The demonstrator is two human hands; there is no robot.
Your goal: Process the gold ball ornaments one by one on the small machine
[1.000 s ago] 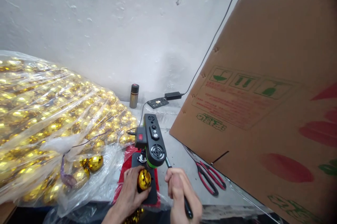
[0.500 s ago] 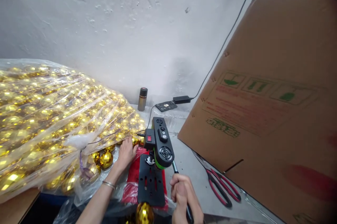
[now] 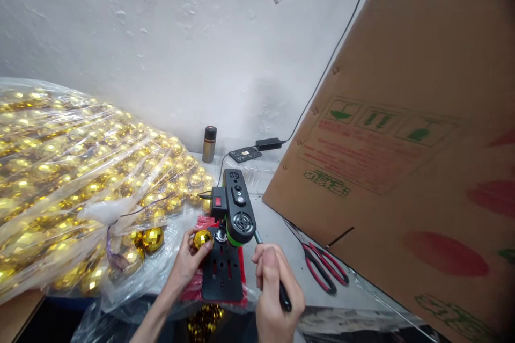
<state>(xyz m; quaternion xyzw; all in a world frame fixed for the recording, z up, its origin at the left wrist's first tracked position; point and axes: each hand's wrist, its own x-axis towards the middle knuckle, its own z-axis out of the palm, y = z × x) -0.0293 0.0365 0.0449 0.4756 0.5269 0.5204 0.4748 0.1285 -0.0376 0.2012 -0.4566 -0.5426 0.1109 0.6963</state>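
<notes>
My left hand [image 3: 185, 263] pinches a gold mirror-faceted ball [image 3: 203, 238] between thumb and fingers, at the left edge of the black slotted base plate [image 3: 222, 281]. Over the plate stands a small black bench drill press [image 3: 240, 204] with a red switch. My right hand [image 3: 278, 286] is closed around its lever handle [image 3: 285, 300], whose dark end sticks out below the fist. A red plastic sheet [image 3: 193, 288] lies under the plate. Whether the ball touches the machine's silver clamp [image 3: 220, 235], I cannot tell.
A large clear bag [image 3: 100, 171] of gold balls fills the left, with a loose gold ball [image 3: 153, 239] by its mouth. Red-handled scissors [image 3: 322, 268] lie beside a big cardboard box [image 3: 386, 133] on the right. A dark-capped bottle [image 3: 209, 144] and power adapter [image 3: 269, 143] stand near the wall.
My left hand has come back from the bag's edge with a gold ball in it. The ball in front of the base plate has dropped from there. My right hand stays on the lever.
</notes>
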